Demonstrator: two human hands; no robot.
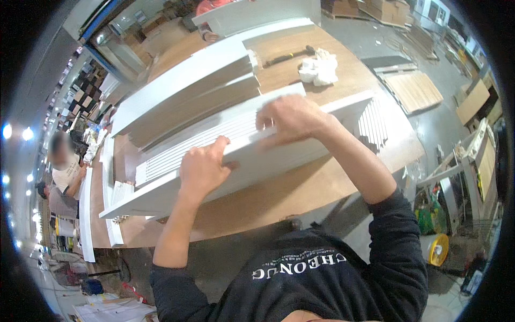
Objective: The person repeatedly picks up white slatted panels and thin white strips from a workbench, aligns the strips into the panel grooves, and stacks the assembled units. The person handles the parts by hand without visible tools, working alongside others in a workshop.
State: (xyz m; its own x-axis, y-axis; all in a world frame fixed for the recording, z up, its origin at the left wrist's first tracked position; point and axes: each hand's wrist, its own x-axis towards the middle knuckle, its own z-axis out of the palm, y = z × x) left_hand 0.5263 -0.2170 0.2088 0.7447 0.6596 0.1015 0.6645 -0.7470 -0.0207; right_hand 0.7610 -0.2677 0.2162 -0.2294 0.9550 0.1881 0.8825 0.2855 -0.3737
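A long white board (241, 155) stands on edge across the wooden worktable (316, 188). Just behind it lies a white panel with thin parallel slats (198, 135). My left hand (205, 169) grips the upper edge of the board left of its middle, fingers over the top and thumb on the near face. Farther right, my right hand (292, 118) bends over the same edge beside the slatted panel. Its fingers are curled and smeared by motion, and what lies under them is hidden. Another slatted white piece (373, 123) is at the board's right end.
Several long white boards (188, 80) lie farther back. A hammer (289, 56) and crumpled white material (319, 68) rest near the far right corner. Another person (67, 166) works at left; a red-clad person (212, 8) is partly visible beyond the table. A wooden pallet (413, 91) lies on the floor.
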